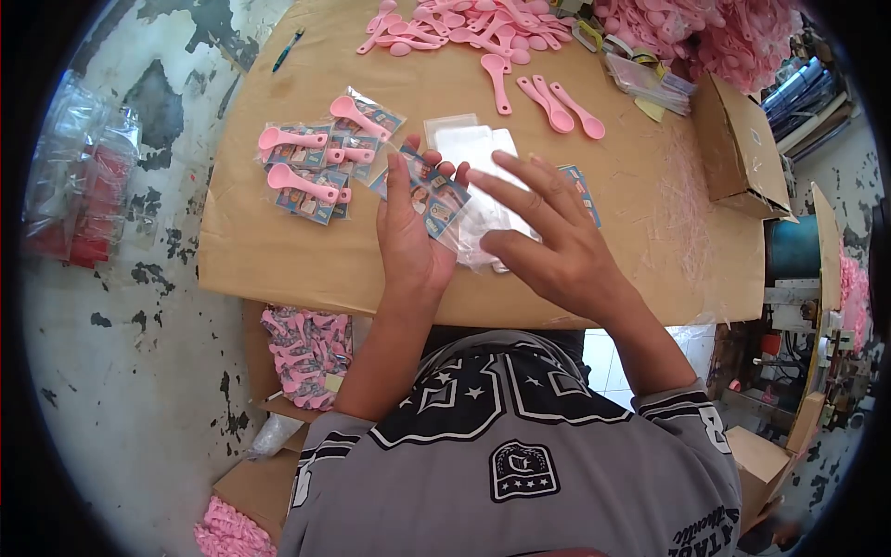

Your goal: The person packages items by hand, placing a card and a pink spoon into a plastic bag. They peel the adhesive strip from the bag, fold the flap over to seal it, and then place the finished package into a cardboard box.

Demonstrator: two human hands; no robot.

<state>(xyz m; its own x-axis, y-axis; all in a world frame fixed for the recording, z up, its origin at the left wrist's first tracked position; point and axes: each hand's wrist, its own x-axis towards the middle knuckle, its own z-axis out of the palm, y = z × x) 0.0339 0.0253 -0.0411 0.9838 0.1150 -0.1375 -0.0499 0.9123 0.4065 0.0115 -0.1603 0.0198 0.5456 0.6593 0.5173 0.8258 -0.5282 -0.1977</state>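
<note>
My left hand point(413, 246) is closed around a clear plastic bag point(434, 202) with a blue printed card inside. Close to the bag's right side, my right hand point(561, 243) has its fingers spread and holds nothing. Under both hands lies a stack of clear and white plastic bags point(473, 147) on the table. Part of another printed card point(583, 195) shows behind my right hand. To the left, several bagged cards with pink measuring spoons point(306, 184) lie in an overlapping group.
Loose pink spoons point(501, 88) lie beyond the bags, with a larger pile point(473, 23) at the table's far edge. A pen point(289, 51) lies far left. An open cardboard box point(742, 139) stands at the right. Below the table's left edge, a box holds packed pink spoons point(306, 357).
</note>
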